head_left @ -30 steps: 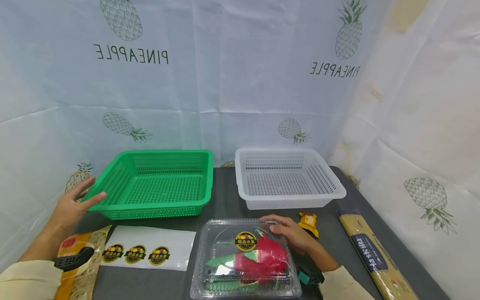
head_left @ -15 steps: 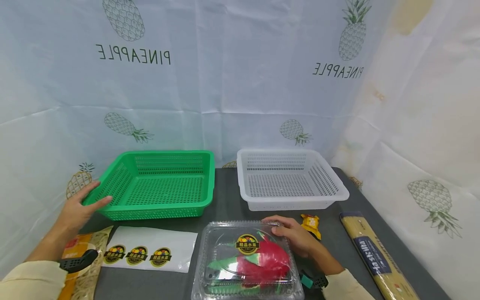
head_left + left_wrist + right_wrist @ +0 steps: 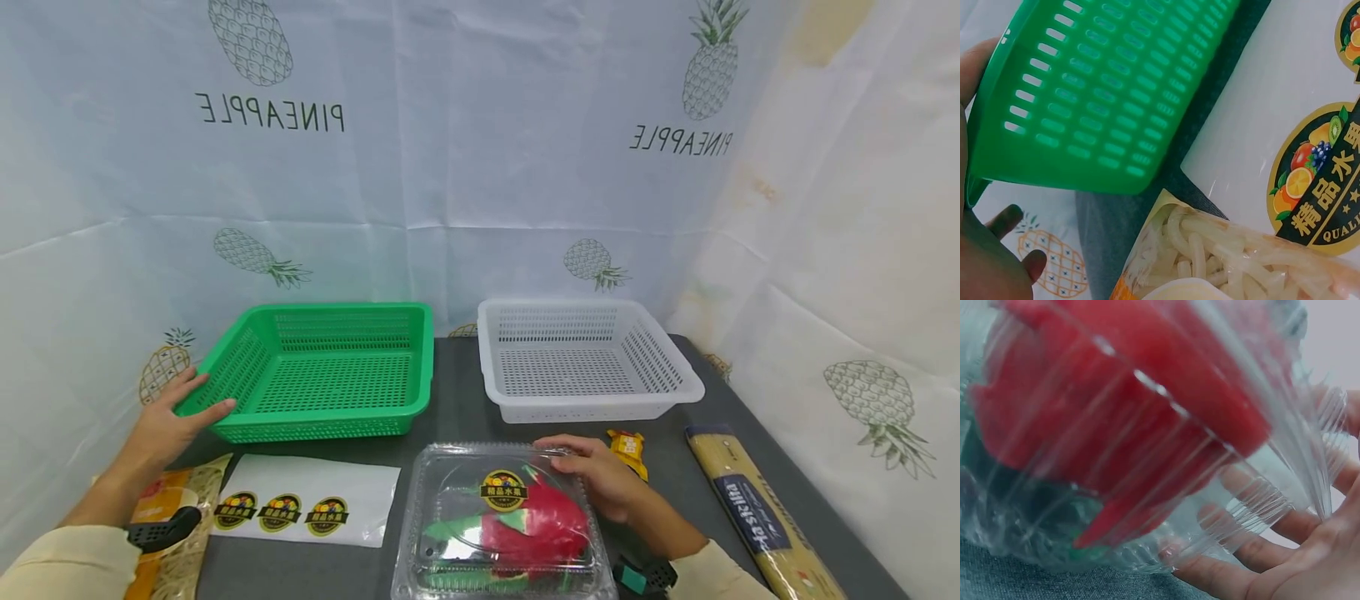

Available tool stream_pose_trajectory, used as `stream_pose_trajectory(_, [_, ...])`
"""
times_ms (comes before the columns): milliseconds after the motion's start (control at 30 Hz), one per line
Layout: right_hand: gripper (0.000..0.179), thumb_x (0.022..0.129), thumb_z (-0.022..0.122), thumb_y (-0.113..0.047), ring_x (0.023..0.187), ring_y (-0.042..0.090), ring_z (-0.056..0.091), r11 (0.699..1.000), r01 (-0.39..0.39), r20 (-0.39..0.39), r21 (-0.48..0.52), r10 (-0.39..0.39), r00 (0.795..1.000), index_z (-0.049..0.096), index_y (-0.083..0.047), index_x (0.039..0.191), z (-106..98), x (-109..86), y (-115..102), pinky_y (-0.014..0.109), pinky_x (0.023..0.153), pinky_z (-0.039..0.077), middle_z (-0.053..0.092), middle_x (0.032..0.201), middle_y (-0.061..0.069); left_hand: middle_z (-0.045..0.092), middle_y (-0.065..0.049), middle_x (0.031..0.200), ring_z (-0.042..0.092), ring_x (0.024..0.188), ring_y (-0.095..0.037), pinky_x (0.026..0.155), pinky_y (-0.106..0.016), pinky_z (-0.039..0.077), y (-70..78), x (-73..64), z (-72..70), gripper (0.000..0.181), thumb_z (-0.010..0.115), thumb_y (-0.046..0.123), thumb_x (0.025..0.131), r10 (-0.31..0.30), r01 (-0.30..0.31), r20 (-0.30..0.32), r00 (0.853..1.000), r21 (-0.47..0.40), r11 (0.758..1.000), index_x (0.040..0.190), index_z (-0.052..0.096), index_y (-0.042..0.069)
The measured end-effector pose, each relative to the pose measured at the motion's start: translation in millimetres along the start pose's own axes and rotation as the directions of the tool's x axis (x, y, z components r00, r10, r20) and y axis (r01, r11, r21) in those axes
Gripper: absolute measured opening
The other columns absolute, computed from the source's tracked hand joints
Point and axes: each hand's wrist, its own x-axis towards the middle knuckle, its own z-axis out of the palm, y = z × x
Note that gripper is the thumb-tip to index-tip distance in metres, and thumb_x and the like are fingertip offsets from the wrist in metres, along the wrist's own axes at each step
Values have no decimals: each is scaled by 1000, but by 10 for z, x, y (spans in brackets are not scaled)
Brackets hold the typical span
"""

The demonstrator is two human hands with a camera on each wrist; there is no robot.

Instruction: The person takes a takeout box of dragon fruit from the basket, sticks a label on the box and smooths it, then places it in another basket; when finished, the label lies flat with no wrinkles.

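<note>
My left hand (image 3: pixel 167 425) is at the near left corner of the green basket (image 3: pixel 315 423), thumb and fingers spread around its rim. In the left wrist view, two fingertips (image 3: pixel 1035 265) show below the corner. My right hand (image 3: pixel 600 475) grips the far right edge of a lidded clear plastic fruit box (image 3: pixel 450 475), thumb over the lid and fingers beneath the rim in the right wrist view. Red and green fruit, looking like dragon fruit (image 3: pixel 536 525), lies inside. A round black and gold sticker (image 3: pixel 504 490) is on the lid.
A white basket (image 3: pixel 592 408) stands at the back right. A sticker sheet (image 3: pixel 337 479) and a bag of thick noodles (image 3: pixel 1210 250) lie at left. At right are a small yellow packet (image 3: pixel 628 450) and a spaghetti pack (image 3: pixel 757 508). Pineapple-print cloth (image 3: pixel 480 150) hangs behind.
My left hand has come in against the green basket's corner and its fingers have settled round the rim. My right hand keeps its hold on the fruit box. The head view has shifted slightly.
</note>
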Motion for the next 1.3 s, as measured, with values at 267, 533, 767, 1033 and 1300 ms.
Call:
stream_pose_trajectory(267, [29,99,50,-4,98,26,64,998,-11,-12,66,12,1000,67,-9,122,-8,-45,-54,44,81,52,64,114,13,-8,-16,159,-12,138,-50,92,-77,9,-19,14,-3,81,60,35,96,-4,4,12,1000,-16,1000,153,14,0])
stream_pose_trajectory(533, [26,97,56,-10,98,24,60,999,-46,-120,22,48,992,69,-10,119,46,-96,-260,43,80,53,63,111,7,-10,-15,158,-13,137,-50,93,-77,8,-16,9,-14,81,59,35,97,-11,12,23,1000,-28,1000,154,13,2])
stream_pose_trajectory(767, [24,96,58,-11,100,22,57,1000,-11,-184,3,11,983,71,-14,116,99,-76,-419,44,80,53,57,121,6,-8,-18,158,-11,137,-51,92,-77,8,-6,10,-19,82,59,37,97,-7,7,25,1000,-4,1000,154,12,1])
stream_pose_trajectory(1033, [24,98,55,-8,101,23,62,1000,15,-171,22,-11,985,72,-14,113,180,-29,-637,49,81,51,59,120,6,-5,-19,158,-9,137,-52,93,-77,7,-25,8,-17,82,60,36,96,25,-25,24,999,12,1000,153,13,-1])
stream_pose_trajectory(1300, [25,97,57,-11,107,26,62,1000,7,-196,3,-6,981,69,-11,119,269,79,-877,52,83,49,61,124,8,-7,-19,158,-10,137,-51,93,-77,9,-19,1,-25,83,60,37,96,13,-13,23,1000,13,1000,153,12,-1])
